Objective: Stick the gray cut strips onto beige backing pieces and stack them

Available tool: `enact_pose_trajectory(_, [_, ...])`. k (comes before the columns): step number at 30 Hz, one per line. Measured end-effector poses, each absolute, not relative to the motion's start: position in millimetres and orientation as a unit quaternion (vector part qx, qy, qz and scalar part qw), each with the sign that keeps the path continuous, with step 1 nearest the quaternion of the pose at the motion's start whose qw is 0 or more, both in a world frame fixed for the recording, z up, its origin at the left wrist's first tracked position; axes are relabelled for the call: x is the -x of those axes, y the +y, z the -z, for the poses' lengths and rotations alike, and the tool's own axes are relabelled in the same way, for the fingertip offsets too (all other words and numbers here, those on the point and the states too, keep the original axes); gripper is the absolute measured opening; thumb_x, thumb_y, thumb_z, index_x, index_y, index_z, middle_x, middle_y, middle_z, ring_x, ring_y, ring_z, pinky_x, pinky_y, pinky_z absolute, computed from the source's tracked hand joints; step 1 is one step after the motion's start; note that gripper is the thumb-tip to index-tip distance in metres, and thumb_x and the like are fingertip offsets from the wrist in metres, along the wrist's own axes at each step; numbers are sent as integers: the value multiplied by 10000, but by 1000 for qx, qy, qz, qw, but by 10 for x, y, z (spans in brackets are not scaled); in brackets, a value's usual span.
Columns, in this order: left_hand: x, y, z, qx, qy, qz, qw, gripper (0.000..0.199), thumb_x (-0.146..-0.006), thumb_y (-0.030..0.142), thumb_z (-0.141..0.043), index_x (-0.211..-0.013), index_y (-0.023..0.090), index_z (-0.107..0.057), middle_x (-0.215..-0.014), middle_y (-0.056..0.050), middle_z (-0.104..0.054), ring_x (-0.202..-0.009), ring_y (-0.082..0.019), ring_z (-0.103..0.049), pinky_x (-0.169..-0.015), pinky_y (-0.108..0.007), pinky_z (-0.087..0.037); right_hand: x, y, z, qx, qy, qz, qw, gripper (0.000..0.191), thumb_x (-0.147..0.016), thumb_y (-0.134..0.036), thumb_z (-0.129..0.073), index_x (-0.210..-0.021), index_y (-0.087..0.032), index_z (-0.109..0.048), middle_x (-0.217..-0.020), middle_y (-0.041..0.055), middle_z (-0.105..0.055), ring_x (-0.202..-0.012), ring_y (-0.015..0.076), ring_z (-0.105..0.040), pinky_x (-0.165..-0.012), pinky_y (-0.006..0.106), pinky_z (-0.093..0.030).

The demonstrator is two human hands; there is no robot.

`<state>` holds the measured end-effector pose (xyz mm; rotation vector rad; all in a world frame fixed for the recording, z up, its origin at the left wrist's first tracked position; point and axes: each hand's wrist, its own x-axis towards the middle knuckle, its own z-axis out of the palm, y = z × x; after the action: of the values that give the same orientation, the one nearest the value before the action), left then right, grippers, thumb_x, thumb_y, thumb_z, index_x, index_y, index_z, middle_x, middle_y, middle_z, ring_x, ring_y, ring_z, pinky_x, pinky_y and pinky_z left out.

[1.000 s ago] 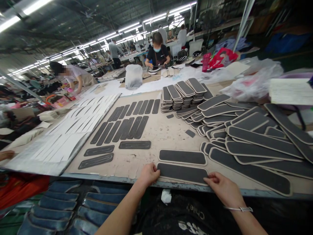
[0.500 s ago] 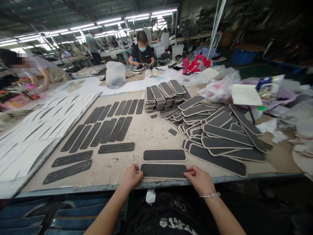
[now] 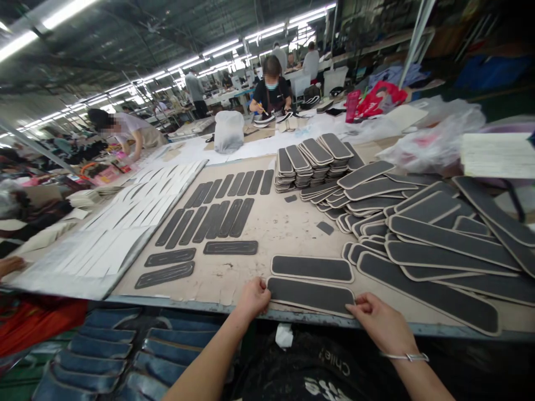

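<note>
Beige-edged dark strip (image 3: 310,295) pinched at opposite ends by left hand (image 3: 254,298) and right hand (image 3: 376,316); fingers curled, forearms (image 3: 211,350) angled inward.

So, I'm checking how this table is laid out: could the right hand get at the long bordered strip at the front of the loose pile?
Likely yes: the right hand holds the end of the near strip, but the long strip lies close by, its top uncovered.

A table (image 3: 280,223) bears dark, pale-edged strips (image 3: 311,295).
</note>
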<state>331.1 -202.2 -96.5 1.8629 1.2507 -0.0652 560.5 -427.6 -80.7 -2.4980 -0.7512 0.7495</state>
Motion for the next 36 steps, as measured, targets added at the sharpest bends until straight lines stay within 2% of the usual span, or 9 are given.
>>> enact_pose_trajectory(6, [-3259, -2012, 964, -712, 491, 5, 502, 109, -745, 209, -452, -852, 197, -436, -430, 74, -506, -360, -113, -524, -369, -176, -354, -5597, -4279, 807, 901, -262, -273, 212, 258, -689, -516, -523, -796, -289, -587, -727, -49, -666, -672, 166, -610, -585, 267, -384])
enact_pose_trajectory(10, [-3172, -2055, 988, -718, 465, -102, 507, 181, -791, 281, -435, -947, 192, -453, -521, 73, -520, -385, -82, -498, -411, -178, -391, -5578, -4317, 852, 895, -266, -262, 243, 288, -697, -531, -509, -811, -281, -595, -733, -38, -671, -682, 175, -621, -583, 266, -399])
enact_pose_trajectory(13, [-3125, -2136, 990, -805, 419, -182, 378, 244, -763, 274, -497, -981, 171, -540, -703, -1, -571, -597, -117, -567, -595, -250, -479, -5582, -4357, 922, 891, -275, -244, 268, 292, -695, -526, -518, -815, -271, -591, -719, -28, -672, -678, 180, -625, -591, 270, -409])
enact_pose_trajectory(16, [-3110, -2210, 913, -875, 339, -176, 298, 336, -750, 244, -524, -1078, 181, -566, -973, -80, -561, -887, -185, -567, -802, -329, -473, -5624, -4398, 958, 892, -276, -220, 282, 273, -703, -511, -519, -806, -265, -579, -687, -26, -665, -637, 176, -620, -589, 276, -414])
enact_pose_trajectory(19, [-3153, -2230, 791, -907, 287, -156, 265, 444, -764, 278, -531, -1195, 178, -497, -1161, -123, -489, -1048, -231, -505, -893, -379, -435, -5686, -4425, 924, 895, -277, -183, 298, 235, -718, -464, -524, -834, -261, -545, -669, -38, -651, -629, 160, -613, -602, 269, -422])
enact_pose_trajectory(23, [-3414, -2268, 683, -948, 164, -119, 244, 729, -703, 333, -614, -1348, 197, -301, -1378, -126, -325, -1268, -302, -280, -1029, -480, -279, -5741, -4412, 824, 894, -308, -130, 299, 206, -732, -374, -522, -895, -249, -496, -646, -50, -618, -594, 142, -588, -586, 262, -413])
enact_pose_trajectory(26, [-3710, -2367, 670, -958, 100, -66, 262, 857, -615, 375, -690, -1352, 202, -288, -1371, -118, -355, -1266, -317, -275, -1035, -493, -254, -5727, -4373, 738, 895, -336, -105, 275, 198, -748, -335, -505, -921, -241, -489, -657, -36, -608, -601, 152, -577, -566, 271, -399])
enact_pose_trajectory(29, [-3920, -2453, 693, -954, 98, -51, 277, 787, -574, 360, -727, -1274, 206, -404, -1297, -97, -449, -1202, -301, -358, -1028, -459, -271, -5629, -4302, 604, 886, -351, -104, 285, 183, -759, -315, -501, -921, -232, -484, -656, -24, -600, -600, 157, -570, -571, 282, -398])
enact_pose_trajectory(36, [-3925, -2516, 876, -925, 145, -89, 341, 690, -646, 284, -674, -1272, 207, -393, -1250, -106, -487, -1146, -274, -433, -980, -447, -330, -5013, -3812, -10, 759, -402, -241, 451, 171, -750, -219, -533, -917, -219, -498, -618, -50, -558, -551, 105, -529, -537, 224, -406])
